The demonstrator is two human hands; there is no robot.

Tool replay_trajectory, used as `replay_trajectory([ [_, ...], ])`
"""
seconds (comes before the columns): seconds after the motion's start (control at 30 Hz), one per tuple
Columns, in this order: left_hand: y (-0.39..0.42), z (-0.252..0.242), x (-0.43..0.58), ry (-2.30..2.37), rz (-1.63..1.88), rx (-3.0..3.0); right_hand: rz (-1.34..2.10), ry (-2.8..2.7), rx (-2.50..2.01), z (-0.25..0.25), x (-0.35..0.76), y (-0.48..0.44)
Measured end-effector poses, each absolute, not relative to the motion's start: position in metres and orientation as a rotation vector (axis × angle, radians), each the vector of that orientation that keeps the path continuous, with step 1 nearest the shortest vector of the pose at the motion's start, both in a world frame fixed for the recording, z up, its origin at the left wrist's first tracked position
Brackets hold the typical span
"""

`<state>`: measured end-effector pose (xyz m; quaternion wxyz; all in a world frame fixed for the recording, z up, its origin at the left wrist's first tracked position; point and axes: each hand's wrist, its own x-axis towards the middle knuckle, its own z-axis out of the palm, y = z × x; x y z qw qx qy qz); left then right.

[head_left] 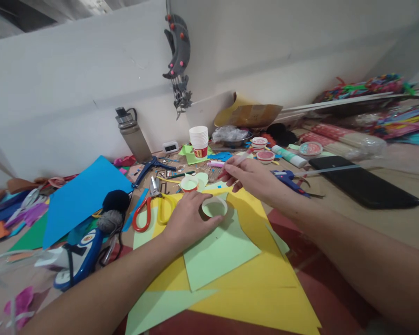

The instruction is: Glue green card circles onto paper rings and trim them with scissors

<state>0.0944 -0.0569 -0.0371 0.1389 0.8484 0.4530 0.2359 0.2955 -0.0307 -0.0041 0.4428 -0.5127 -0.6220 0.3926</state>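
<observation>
My left hand (190, 216) curls round a white ring (214, 207) on a sheet of light green paper (219, 253); light green shows inside the ring. Just beyond it, my right hand (242, 174) is raised above the papers and pinches a slim pinkish pen (243, 157), its reddish lower end pointing down to the left. Under the green sheet lie larger yellow sheets (254, 307). A small paper cup (189, 183) with green inside stands past my left fingers. Scissors with red and yellow handles (142, 215) lie left of that hand.
A stack of paper cups (199, 139), a bottle (134, 137) and a small clock (170, 147) stand at the back. Blue card (87, 200) and a blue glue gun (80, 260) lie left. A black tablet-like slab (365, 181) and a glue stick (289, 156) lie right.
</observation>
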Motion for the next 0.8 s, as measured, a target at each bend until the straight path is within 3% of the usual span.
replay_trajectory([
  [0.57,-0.055,-0.036,0.093,1.299,0.688,2.449,0.554,-1.567,-1.140,-0.034,0.270,-0.049],
  [0.8,-0.054,-0.038,0.093,1.305,0.704,2.461,0.553,-1.579,-1.050,-0.034,0.271,-0.048],
])
